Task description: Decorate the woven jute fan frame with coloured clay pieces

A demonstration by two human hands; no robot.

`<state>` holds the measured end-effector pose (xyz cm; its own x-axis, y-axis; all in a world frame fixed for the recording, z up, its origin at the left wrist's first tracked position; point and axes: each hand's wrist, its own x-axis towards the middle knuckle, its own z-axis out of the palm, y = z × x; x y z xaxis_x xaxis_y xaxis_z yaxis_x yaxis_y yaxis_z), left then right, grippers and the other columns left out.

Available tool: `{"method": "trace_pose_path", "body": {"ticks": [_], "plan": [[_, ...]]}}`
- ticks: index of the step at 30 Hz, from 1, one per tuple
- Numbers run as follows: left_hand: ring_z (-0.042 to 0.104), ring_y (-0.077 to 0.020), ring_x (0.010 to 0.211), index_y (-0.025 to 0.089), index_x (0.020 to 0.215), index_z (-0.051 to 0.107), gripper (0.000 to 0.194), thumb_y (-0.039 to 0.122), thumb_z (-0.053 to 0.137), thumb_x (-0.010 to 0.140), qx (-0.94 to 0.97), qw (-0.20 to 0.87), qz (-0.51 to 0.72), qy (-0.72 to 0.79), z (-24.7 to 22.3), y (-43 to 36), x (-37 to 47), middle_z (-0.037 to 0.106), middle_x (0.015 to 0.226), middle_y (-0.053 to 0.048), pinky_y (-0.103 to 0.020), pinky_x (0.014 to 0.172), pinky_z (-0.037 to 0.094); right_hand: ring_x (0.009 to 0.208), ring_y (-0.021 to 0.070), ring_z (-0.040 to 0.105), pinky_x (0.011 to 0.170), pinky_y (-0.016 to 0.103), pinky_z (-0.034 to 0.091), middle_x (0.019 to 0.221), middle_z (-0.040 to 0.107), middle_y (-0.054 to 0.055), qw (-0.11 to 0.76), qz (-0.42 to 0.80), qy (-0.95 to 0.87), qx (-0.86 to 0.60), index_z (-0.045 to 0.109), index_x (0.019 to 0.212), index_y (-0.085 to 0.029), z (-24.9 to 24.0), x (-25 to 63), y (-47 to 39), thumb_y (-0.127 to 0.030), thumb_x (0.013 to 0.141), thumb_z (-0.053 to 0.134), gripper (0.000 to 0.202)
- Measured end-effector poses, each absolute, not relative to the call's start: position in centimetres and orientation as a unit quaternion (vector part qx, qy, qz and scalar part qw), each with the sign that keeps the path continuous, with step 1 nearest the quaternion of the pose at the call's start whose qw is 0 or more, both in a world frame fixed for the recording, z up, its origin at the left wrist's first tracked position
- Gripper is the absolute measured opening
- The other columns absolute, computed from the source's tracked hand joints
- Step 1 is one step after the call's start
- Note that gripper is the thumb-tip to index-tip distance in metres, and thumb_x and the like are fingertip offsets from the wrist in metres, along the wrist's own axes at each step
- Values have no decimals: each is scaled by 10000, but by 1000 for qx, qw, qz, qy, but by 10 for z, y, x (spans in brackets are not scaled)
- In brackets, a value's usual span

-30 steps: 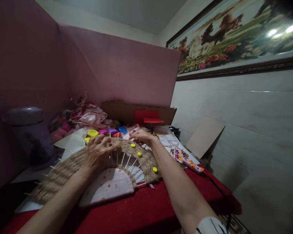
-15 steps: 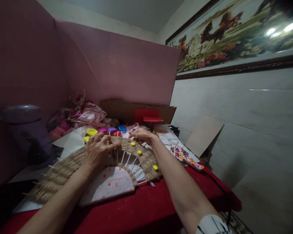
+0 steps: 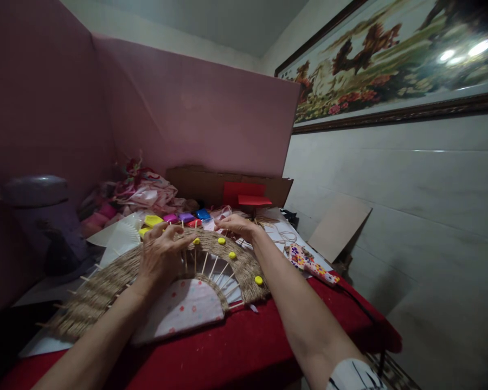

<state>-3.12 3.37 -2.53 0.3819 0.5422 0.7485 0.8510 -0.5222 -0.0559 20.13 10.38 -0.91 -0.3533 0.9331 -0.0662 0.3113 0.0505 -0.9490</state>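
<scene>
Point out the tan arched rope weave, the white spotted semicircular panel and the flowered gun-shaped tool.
Tan arched rope weave (image 3: 101, 290), head view: on its left stretch.
White spotted semicircular panel (image 3: 187, 304), head view: middle of its face.
Flowered gun-shaped tool (image 3: 310, 265), head view: middle of its body.

A framed horse picture (image 3: 360, 62) and red tablecloth (image 3: 236, 346) suggest a home.

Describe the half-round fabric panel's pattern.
The fabric panel is pale with small, scattered, mostly red motifs; it shows in the head view.
</scene>
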Motion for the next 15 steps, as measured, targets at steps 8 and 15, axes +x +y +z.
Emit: {"method": "trace_pose_path", "body": {"ticks": [8,15], "plan": [[417,-332,1072,370,851,736,261,185,623,705,-809,251,-315,-428,-24,31,-27,594,1052,-72,-489,876,328,386,38,357,367,168,261,527,486,-33,314,495,-655,-476,651,776,-132,-8,200,103,-491,825,555,374],[427,-318,1089,404,925,716,339,157,573,741,-810,284,-302,-416,-21,26,-25,593,1112,-65,-478,902,330,382,43,363,367,169,266,517,489,-33,314,495,-655,-478,651,774,-134,-8,200,103,-492,818,558,373]]}}
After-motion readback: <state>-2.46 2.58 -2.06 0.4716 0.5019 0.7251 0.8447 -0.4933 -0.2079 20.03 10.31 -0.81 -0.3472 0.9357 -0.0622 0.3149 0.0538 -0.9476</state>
